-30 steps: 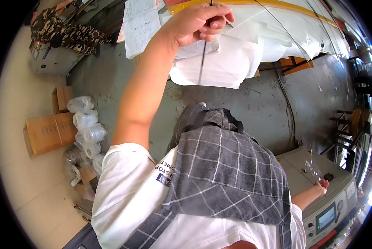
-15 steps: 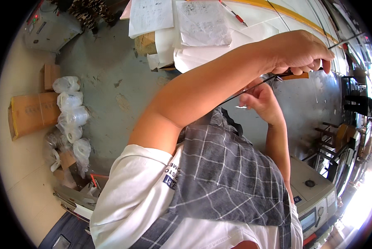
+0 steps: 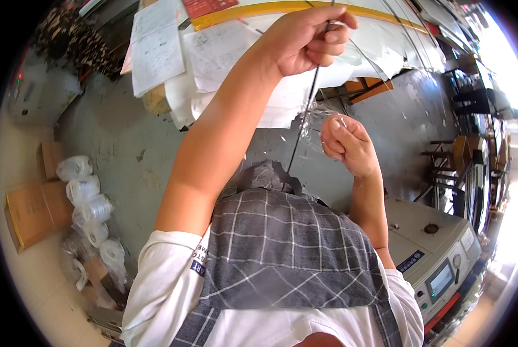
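Observation:
My left hand is raised over the table, its fingers closed around a thin black cord. From that hand the cord runs down, nearly straight, to the front of my checked apron. Lower and to the right, my right hand is pinched closed on a wisp of clear plastic film. The film trails left toward the cord; whether it touches the cord, I cannot tell.
Handwritten sheets lie on the white-covered table, beside a yellow strip. Thin dark strands hang over its right side. A grey machine stands at lower right. Wrapped plastic rolls and a cardboard box are at left.
My left hand has moved left and farther up, and the cord now stands steeper. My right hand has come out from beside the left forearm, with clear film showing at its fingers.

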